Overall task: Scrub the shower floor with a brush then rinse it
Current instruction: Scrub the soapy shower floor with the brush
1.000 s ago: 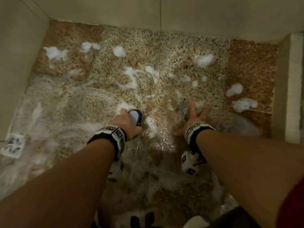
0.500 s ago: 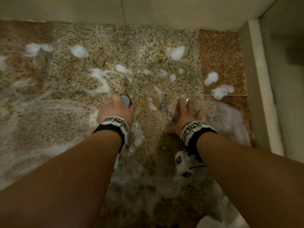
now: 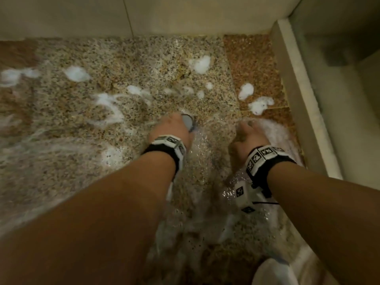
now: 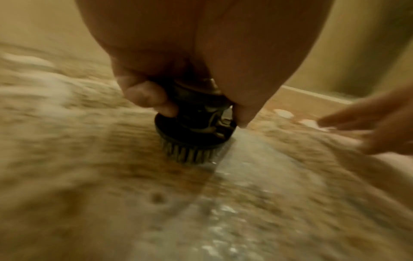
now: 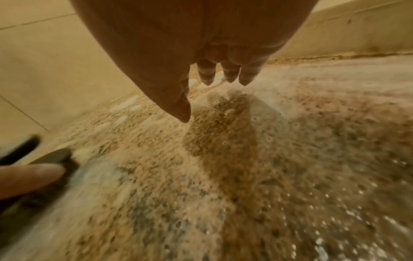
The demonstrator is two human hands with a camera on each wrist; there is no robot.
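— Wet speckled pebble shower floor (image 3: 86,161), streaked with white foam clumps (image 3: 200,63), beige tiled walls (image 3: 61,15) around.
— Left hand (image 3: 170,130) curled round small round black scrub brush (image 4: 196,134), bristles down on floor, near middle.
— Probably light, stiff, soapy-slick; best gripped at dark top knob.
— Right hand (image 3: 245,138) empty, fingers (image 5: 228,72) loosely extended just above foam.

We see pale tiled walls (image 3: 164,15) closing the far side, with one dark grout line running up them. To our right a light raised curb (image 3: 304,95) edges the stall, and beyond it lies a dim, blurred stretch of bathroom floor (image 3: 349,83).
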